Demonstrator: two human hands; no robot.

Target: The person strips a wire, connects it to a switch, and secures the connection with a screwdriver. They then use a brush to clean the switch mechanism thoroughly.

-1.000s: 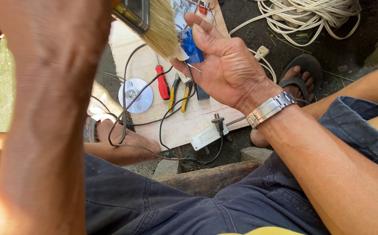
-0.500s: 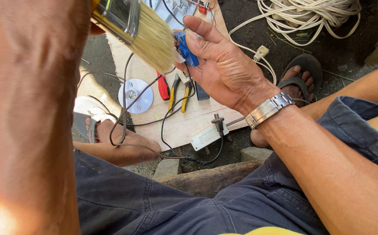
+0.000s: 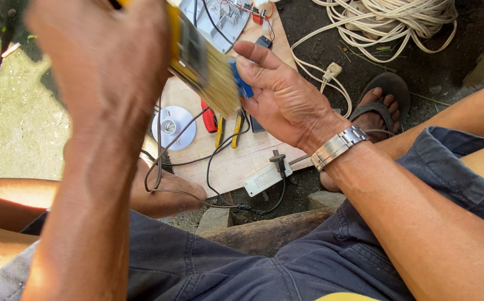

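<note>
Yellow brush [image 3: 208,67] between both hands
</note>
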